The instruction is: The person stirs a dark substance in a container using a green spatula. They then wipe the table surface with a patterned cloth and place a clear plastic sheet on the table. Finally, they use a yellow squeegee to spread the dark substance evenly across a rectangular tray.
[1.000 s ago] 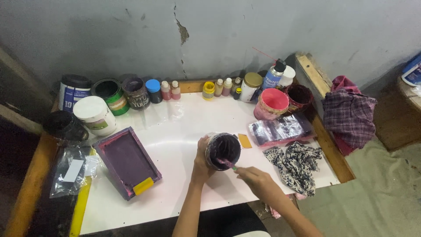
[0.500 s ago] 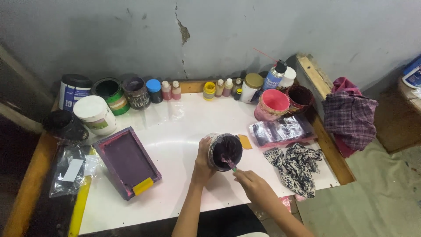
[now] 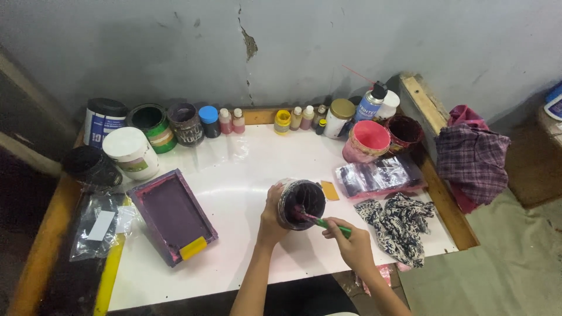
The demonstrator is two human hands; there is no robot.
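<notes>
Stirring under way: left hand grips tilted jar; right hand holds green stick, tip in dark paint. Frame lies untouched alongside.

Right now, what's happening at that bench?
A person sits at a white table. The left hand grips a dark-stained jar, tilted toward the camera. The right hand holds a green-handled tool with its tip inside the jar. A purple-stained framed screen lies to the left, and paint pots and small bottles line the wall.
</notes>
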